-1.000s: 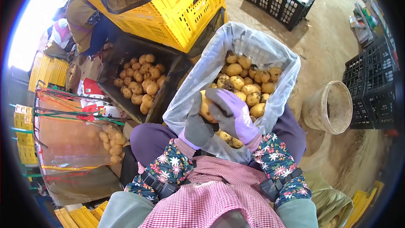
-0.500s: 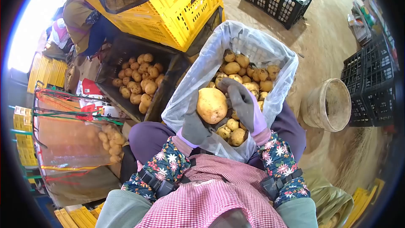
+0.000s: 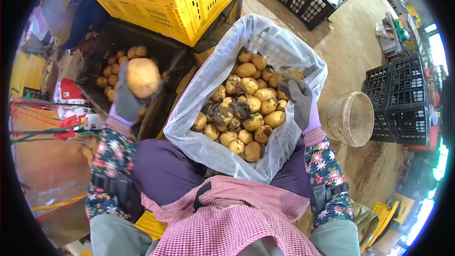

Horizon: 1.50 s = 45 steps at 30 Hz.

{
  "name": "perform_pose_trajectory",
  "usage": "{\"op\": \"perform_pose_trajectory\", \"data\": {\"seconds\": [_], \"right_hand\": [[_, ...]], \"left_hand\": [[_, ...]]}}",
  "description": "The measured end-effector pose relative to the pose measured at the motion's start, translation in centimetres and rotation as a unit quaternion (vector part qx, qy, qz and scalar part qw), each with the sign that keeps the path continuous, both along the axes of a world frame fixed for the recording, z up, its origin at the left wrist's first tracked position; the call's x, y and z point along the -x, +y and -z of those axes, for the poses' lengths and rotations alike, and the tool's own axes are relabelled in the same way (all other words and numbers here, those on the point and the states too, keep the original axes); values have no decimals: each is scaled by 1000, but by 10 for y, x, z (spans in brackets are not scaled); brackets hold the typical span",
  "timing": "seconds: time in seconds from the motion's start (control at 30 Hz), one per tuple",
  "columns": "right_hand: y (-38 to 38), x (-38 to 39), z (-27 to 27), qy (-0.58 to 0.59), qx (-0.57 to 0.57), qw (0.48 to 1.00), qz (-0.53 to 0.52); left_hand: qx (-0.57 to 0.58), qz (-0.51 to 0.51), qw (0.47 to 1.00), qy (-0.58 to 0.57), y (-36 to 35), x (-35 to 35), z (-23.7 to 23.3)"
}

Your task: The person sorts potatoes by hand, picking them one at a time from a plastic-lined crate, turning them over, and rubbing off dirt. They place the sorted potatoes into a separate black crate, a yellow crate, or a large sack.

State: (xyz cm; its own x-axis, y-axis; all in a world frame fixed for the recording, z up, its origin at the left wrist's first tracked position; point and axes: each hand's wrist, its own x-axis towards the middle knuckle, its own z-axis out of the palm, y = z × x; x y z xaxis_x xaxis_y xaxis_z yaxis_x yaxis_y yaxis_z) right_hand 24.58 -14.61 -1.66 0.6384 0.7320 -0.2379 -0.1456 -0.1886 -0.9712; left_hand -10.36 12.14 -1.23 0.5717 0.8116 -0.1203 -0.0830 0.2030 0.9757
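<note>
My left hand (image 3: 127, 96), in a grey glove, is closed around a large pale potato (image 3: 143, 77) above the dark-lined crate (image 3: 163, 47) on the left, where smaller potatoes (image 3: 112, 68) lie. My right hand (image 3: 298, 96), also gloved in grey, reaches over the right side of the crate lined with clear plastic (image 3: 189, 130). Its fingertips touch the potatoes there, and whether they grip one is not clear. Many potatoes (image 3: 250, 85) fill that lined crate, some with dark, dirty patches.
Stacked yellow crates (image 3: 189, 9) stand behind the dark-lined crate. A whitish bucket (image 3: 350, 118) and black crates (image 3: 403, 99) are on the right. Another black crate (image 3: 303, 0) sits at the back. A person (image 3: 61, 9) is at the upper left.
My left hand has moved left with the large potato, from the plastic-lined crate to the dark-lined crate. My right hand has shifted right, away from it. The view has turned slightly.
</note>
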Motion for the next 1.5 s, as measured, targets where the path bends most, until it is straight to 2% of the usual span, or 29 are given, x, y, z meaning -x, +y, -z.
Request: {"op": "perform_pose_trajectory", "data": {"seconds": [0.03,0.07,0.1,0.13,0.17,0.2,0.23,0.27,0.3,0.4,0.47,0.53,0.57,0.6,0.67,0.8,0.87,0.9,0.93,1.0,1.03,1.07,1.1,1.13,1.2,1.23,1.3,1.4,1.5], "right_hand": [[8,-8,13,-4,6,1000,4],[15,-15,32,-113,111,983,-95],[22,-18,41,-214,216,933,-192],[30,-18,51,-250,320,871,-278],[38,-12,54,-350,302,827,-319],[42,-5,58,-444,279,772,-359],[43,-4,75,-442,285,768,-365],[43,-4,103,-563,245,676,-407],[44,-3,121,-669,193,566,-442],[66,16,131,-621,338,470,-529],[79,7,110,-554,358,519,-543],[80,-6,88,-258,397,797,-376],[69,-20,117,-143,178,919,-320],[67,-14,59,-142,60,916,-371],[50,-3,24,184,51,940,-282],[13,29,-14,349,-3,907,-234],[-2,46,-20,417,-13,890,-184],[-6,55,-21,422,-16,887,-185],[-8,65,-20,371,-15,909,-188],[-14,87,-45,258,-29,945,-197],[-16,76,-13,-21,-76,960,-270],[-20,60,20,-300,-115,893,-317],[-20,47,-2,-219,-97,910,-338],[-14,33,-26,-133,-73,922,-357],[4,6,-32,47,50,986,-151],[11,-11,-23,46,53,986,-150],[21,-40,20,-324,275,866,-262],[28,-15,60,-523,406,659,-358],[11,2,139,-617,406,596,-314]], "left_hand": [[-71,-9,997,-12,22,26,24],[-307,4,926,220,38,49,41],[-380,-5,884,271,65,75,74],[-28,-110,987,116,83,105,109],[330,-199,921,-57,80,108,107],[124,-146,981,8,91,152,174],[243,-224,944,-12,82,138,153],[357,-300,884,-30,67,118,117],[364,-309,878,-29,58,110,105],[290,-280,915,16,46,90,65],[167,-137,976,-24,33,63,32],[144,-120,982,-37,10,18,-17],[153,-83,984,-48,-1,1,-32],[161,-45,984,-58,-12,-14,-44],[163,46,983,-70,-47,-40,-56],[111,195,974,28,-117,-82,-40],[-36,207,973,99,-151,-102,-33],[-220,179,949,138,-162,-109,-27],[-396,148,890,172,-171,-114,-20],[-335,155,896,248,-192,-121,-9],[-333,133,907,220,-191,-120,0],[-328,113,918,190,-190,-119,7],[-111,146,981,67,-184,-116,-7],[120,168,977,-60,-174,-111,-18],[188,124,973,-48,-154,-97,-16],[230,92,964,-101,-150,-95,-16],[273,60,948,-153,-143,-95,-13],[286,79,937,-187,-143,-93,-3],[130,81,988,-2,-144,-99,-8]]}}
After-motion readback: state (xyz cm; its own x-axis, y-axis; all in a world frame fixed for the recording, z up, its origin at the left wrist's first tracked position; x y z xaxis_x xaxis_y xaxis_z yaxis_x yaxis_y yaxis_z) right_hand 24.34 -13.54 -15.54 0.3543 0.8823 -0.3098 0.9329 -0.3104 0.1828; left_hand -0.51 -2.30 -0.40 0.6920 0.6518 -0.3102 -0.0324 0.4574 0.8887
